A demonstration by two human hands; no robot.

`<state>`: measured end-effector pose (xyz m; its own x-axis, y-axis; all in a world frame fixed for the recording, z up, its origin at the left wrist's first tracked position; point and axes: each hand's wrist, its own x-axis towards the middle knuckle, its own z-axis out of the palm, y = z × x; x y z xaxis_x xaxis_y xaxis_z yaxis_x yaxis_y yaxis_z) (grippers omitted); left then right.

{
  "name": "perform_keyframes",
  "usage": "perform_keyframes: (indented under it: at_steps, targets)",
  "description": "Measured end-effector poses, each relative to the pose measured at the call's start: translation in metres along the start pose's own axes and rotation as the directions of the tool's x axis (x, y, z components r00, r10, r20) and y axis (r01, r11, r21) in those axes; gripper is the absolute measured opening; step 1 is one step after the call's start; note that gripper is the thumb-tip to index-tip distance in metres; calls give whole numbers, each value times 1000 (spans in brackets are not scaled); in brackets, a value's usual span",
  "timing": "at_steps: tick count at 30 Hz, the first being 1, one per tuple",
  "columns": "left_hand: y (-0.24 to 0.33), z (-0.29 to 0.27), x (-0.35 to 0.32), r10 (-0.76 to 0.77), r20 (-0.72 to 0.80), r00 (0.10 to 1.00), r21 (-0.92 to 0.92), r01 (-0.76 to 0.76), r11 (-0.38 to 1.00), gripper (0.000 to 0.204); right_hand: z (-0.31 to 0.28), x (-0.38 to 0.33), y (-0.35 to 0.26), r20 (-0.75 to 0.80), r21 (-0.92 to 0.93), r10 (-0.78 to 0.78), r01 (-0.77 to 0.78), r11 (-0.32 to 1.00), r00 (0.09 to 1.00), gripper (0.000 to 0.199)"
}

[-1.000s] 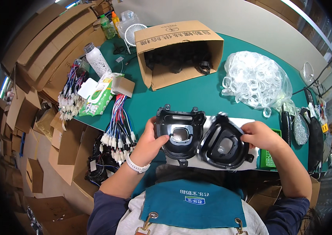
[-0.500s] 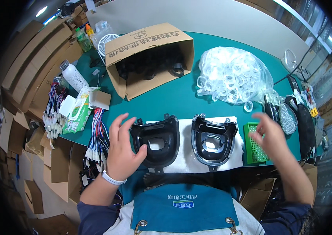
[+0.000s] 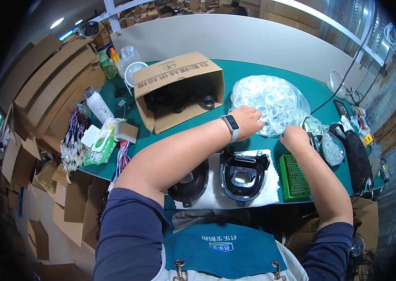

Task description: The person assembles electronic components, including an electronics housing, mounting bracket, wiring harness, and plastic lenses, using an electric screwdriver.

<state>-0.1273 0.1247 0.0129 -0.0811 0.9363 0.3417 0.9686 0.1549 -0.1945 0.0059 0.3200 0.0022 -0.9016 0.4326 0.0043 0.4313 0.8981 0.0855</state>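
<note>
Stretched across the table, my left hand (image 3: pixel 248 122) has bent fingers against the near left side of a clear plastic bag (image 3: pixel 272 96) full of transparent rings. What its fingertips hold, if anything, is hidden. My right hand (image 3: pixel 296 139) is closed by the bag's near right edge, just beyond a green perforated tray (image 3: pixel 295 178); its fingertips are hidden too. Nearer to me, two black moulded housings lie on a white cloth (image 3: pixel 268 194). The right housing (image 3: pixel 243 177) shows a central opening, while my left forearm partly covers the left housing (image 3: pixel 189 189).
An open cardboard box (image 3: pixel 177 89) with black parts lies at the back, beside a small fan (image 3: pixel 135 71). A bottle (image 3: pixel 98 105), wipes pack (image 3: pixel 102 145) and wire bundles (image 3: pixel 74 143) are on the left. A bag of small silvery pieces (image 3: pixel 332 149) and black pouch (image 3: pixel 360 159) sit right.
My left hand has swung right and forward from beside the left housing to the bag. My right hand has moved left and closed near where a loose clear ring lay. The view has tilted up.
</note>
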Motion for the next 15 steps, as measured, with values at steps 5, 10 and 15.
perform_keyframes:
  at_steps: [5,10,15]
  targets:
    - [-7,19,2,196,17,980,167,-196,966,13,-29,-27,0,-109,153,-160,176,972,981,32]
    - [-6,27,3,201,2,980,160,-199,967,14,-63,-79,-27,-218,400,-291,358,844,931,34]
    - [-11,20,-4,218,-34,975,120,-212,970,13,-65,-123,-60,-271,492,-459,531,690,846,36]
